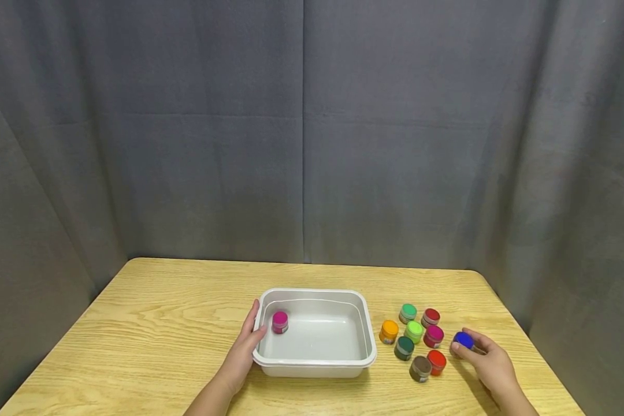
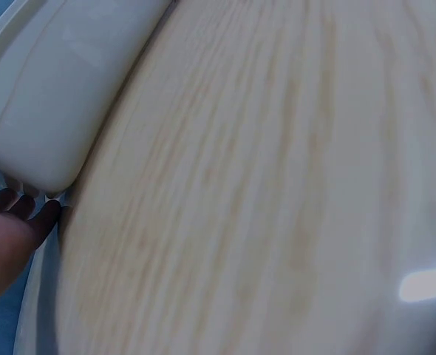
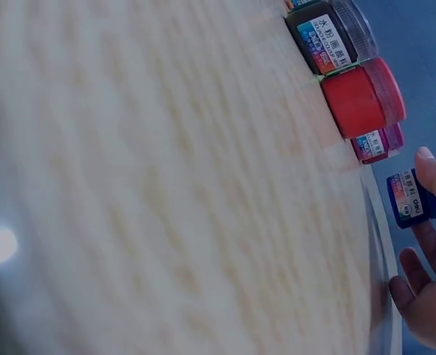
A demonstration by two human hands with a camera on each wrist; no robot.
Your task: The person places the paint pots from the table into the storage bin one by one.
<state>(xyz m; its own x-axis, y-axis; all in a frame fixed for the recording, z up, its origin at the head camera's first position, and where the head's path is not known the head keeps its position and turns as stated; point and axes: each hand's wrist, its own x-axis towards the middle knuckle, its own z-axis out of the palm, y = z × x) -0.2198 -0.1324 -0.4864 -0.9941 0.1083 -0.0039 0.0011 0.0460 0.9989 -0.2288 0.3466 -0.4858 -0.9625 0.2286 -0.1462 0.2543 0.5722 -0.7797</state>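
Observation:
My left hand [image 1: 241, 353] grips the left side of a white plastic tray [image 1: 314, 364], thumb at the rim and fingers along the outer wall. In the left wrist view, those fingertips touch the tray's end wall. A magenta paint jar [image 1: 279, 322] stands inside the tray near its left wall. Over on the right, my right hand [image 1: 494, 364] pinches a blue paint jar [image 1: 464, 340] between thumb and fingers. The right wrist view shows this blue jar's label [image 3: 408, 196] and the jar held off the tabletop.
Between tray and right hand stand several paint jars: orange [image 1: 389, 331], green [image 1: 408, 313], dark red [image 1: 430, 317], light green [image 1: 413, 331], magenta [image 1: 434, 335], dark green [image 1: 404, 348], red [image 1: 437, 362] and brown [image 1: 420, 368]. Grey curtains [image 1: 301, 144] surround the wooden table [image 1: 161, 323].

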